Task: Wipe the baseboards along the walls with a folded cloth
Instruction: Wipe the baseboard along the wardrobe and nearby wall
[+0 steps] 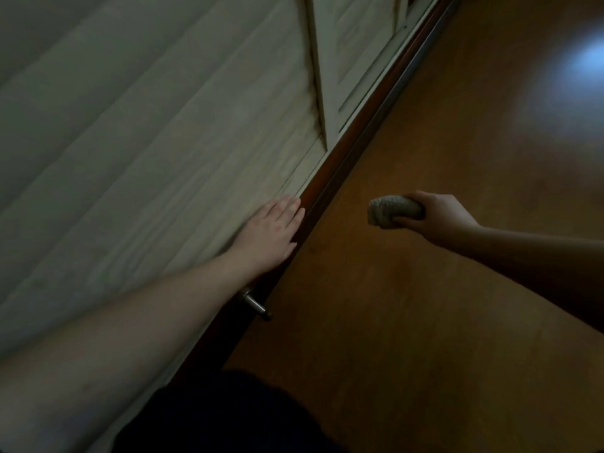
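Note:
A dark brown baseboard runs diagonally from top right to bottom left where the pale wall meets the wooden floor. My left hand lies flat with straight fingers on the wall, its fingertips just above the baseboard's top edge. My right hand hovers over the floor to the right of the baseboard and grips a folded grey-beige cloth. The cloth sticks out to the left of my fist, clear of the baseboard.
A metal door stopper juts from the baseboard just below my left wrist. A pale door frame stands in the wall further along. The glossy orange-brown floor spreads to the right. My dark-clothed leg fills the bottom.

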Demonstrator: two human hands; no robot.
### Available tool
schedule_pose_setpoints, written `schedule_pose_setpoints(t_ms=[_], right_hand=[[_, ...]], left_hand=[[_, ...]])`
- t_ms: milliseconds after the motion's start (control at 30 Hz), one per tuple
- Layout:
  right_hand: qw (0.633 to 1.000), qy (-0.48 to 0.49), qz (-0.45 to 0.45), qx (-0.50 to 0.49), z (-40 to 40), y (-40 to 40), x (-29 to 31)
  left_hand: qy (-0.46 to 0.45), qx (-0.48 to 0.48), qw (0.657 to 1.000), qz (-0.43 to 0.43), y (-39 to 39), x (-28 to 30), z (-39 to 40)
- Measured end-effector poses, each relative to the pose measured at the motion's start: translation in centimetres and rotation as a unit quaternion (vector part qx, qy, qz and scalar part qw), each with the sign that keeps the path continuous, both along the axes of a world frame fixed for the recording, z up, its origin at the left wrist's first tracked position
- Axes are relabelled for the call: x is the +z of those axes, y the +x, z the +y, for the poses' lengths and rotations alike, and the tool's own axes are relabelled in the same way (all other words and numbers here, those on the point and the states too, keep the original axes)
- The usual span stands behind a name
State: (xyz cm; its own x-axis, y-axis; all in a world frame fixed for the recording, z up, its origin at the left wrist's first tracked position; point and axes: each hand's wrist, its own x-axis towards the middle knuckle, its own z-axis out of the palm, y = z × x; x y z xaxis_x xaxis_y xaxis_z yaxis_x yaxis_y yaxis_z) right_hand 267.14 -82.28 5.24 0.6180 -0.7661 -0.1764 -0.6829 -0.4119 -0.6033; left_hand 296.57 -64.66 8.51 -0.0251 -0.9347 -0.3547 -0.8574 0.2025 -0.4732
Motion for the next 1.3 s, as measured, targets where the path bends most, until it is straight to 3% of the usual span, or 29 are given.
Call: schedule_pose_setpoints(t_ms=[233,367,533,733,900,1067,1300], right_hand=[[0.992,-0.032,0.063,-0.101,-1.3,3.9,7.0],[0.985,0.011,0.051,-0.162,-1.0,5.0,3.2],[0.958,0.073,-0.03,-0.277,1.1,6.2,-4.0],[0.945,0.087,-0.11,-0.294,1.8,8.0,-6.6],[0.939,0.077,-0.15,-0.3,-0.9,9.8,-8.0],[0.936,0.059,-0.17,-0.302,-5.2,11.3,-8.5],[0.936,0.052,-0.169,-0.303,-8.8,13.4,-7.4]], left_hand=[[0.018,-0.056,0.988,-0.143,0.8,1.0,-3.9],[0.049,-0.062,0.973,-0.217,0.7,-0.8,-4.0],[0.025,-0.038,0.987,-0.152,-0.5,-0.1,-7.1],[-0.011,-0.142,0.972,-0.188,-0.9,4.6,-13.6],[-0.043,-0.252,0.921,-0.293,-1.0,7.2,-18.5],[-0.054,-0.184,0.9,-0.392,-0.5,8.6,-20.8],[-0.044,-0.171,0.914,-0.365,-0.6,8.3,-20.1]])
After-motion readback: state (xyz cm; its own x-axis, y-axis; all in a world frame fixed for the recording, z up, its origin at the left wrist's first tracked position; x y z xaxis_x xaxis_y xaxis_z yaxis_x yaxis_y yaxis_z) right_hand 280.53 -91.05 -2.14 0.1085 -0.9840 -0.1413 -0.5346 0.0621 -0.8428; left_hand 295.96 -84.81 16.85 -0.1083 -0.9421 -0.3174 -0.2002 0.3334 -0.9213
